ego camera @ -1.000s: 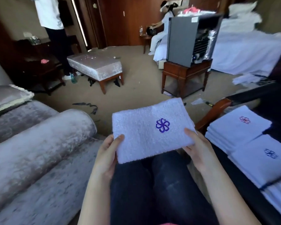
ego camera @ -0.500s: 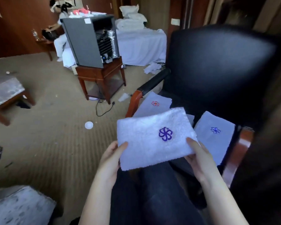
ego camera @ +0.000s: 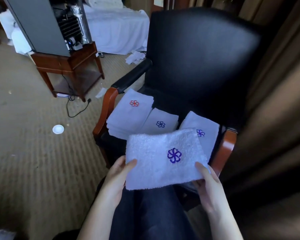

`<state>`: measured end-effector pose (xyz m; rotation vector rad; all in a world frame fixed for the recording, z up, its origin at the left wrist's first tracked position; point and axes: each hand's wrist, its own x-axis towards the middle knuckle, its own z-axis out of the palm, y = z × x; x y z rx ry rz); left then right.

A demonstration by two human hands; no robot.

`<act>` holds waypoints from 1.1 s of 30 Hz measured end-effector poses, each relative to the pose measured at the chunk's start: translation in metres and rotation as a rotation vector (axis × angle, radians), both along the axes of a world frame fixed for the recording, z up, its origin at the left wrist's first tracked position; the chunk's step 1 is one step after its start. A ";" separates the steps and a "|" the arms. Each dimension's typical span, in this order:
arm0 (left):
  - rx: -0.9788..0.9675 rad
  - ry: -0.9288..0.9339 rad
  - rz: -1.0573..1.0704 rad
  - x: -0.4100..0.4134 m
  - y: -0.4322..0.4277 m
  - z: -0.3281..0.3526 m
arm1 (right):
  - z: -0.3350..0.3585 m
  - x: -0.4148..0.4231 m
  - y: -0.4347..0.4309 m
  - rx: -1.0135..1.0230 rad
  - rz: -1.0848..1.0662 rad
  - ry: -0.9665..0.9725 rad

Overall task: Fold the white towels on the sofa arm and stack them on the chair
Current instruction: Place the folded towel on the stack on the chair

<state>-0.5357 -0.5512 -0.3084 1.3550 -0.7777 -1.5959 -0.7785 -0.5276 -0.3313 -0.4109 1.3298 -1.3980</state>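
**Placement hazards: folded towel held in front of the chair**

Current state. I hold the folded towel (ego camera: 163, 158) flat, blue emblem up, above my lap and just short of the chair (ego camera: 197, 49) seat. My left hand (ego camera: 116, 177) pinches the near left edge, thumb on top and fingers underneath, out of view. My right hand (ego camera: 208, 186) pinches the near right corner the same way. The far edge is unsupported. Three piles sit on the seat: the left stack (ego camera: 128, 116) with a red emblem, and the middle stack (ego camera: 160, 122) and right stack (ego camera: 203, 125) with blue emblems.

Hazard 1: the fold opens. Cause: grip on the near edge only. If I release before the far edge rests on a pile, the layers may slide apart.

Hazard 2: straddled placement. Cause: the middle and right stacks stand just beside each other. A towel set across the gap would tilt and sag.

Hazard 3: pile displaced. Cause: all piles lie close to the seat's front edge. A sliding placement could push the top layers askew or drag them off onto the carpet (ego camera: 33, 161).

Hazard 4: snag. Cause: the wooden arm (ego camera: 227, 146) stands beside the right stack, and a right-hand approach may catch the towel corner on it.

Hazard 5: wrong pile. Cause: emblem colours differ, so a blue towel probably does not belong on the red-marked pile.
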 end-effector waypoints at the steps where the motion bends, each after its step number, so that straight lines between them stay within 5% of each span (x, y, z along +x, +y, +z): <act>1: 0.009 0.013 -0.013 -0.004 -0.005 -0.003 | 0.000 -0.005 -0.002 0.004 0.005 0.028; 14: 0.044 0.066 -0.244 -0.117 -0.104 -0.022 | 0.059 -0.150 -0.178 -0.038 0.231 0.956; 21: 0.094 -0.210 -0.249 -0.150 -0.124 -0.047 | 0.022 -0.190 -0.236 0.354 0.579 1.409; 27: -0.006 -0.499 -0.300 -0.142 -0.127 -0.069 | -0.003 -0.170 -0.234 0.392 0.711 1.783; 30: -0.327 -0.889 -0.283 -0.141 -0.124 -0.071 | -0.014 -0.167 -0.229 0.251 0.565 1.877; 33: -0.834 -1.080 -0.230 -0.153 -0.130 -0.062 | -0.014 -0.158 -0.230 -0.245 0.389 1.903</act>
